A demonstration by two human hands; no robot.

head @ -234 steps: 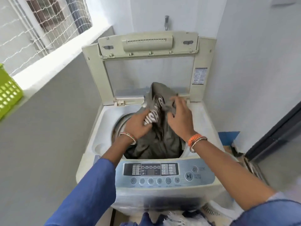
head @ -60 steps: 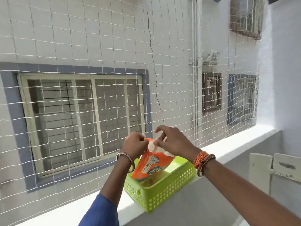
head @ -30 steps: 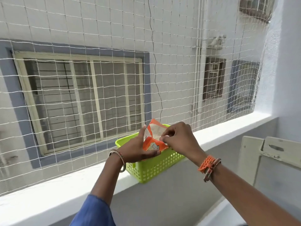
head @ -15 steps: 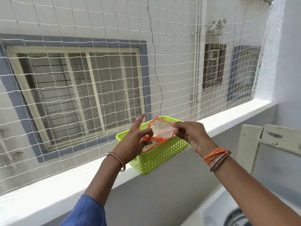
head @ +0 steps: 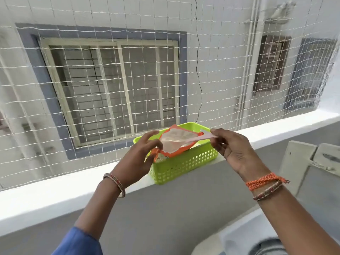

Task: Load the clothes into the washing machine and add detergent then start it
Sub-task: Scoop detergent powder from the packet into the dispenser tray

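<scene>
The detergent pouch (head: 176, 142) is a soft orange packet with a pale, shiny inner face. It looks light and floppy, the film probably a little slippery, and it will sag wherever it is not supported. It is held over the near left corner of the green basket (head: 184, 162), which sits on the white ledge (head: 55, 192) in front of the netting (head: 110, 70). The mouth is pulled wide and tilted toward the camera, so the contents could spill if the pouch tips further. The safest hold is probably on the orange seam edges at either side of the mouth, with the body kept upright below.

The left hand (head: 141, 153) has its grip closed on the left edge of the pouch, thumb and fingers curled round the film, wrist bent upward. The right hand (head: 231, 146) pinches a thin pale strip of the pouch top (head: 204, 138) between thumb and forefinger and draws it out to the right, palm turned toward the camera, forearm rising from the lower right. Whether that strip is torn free or attached is hard to tell. The washing machine (head: 239, 242) shows at the lower right, below the ledge.
</scene>
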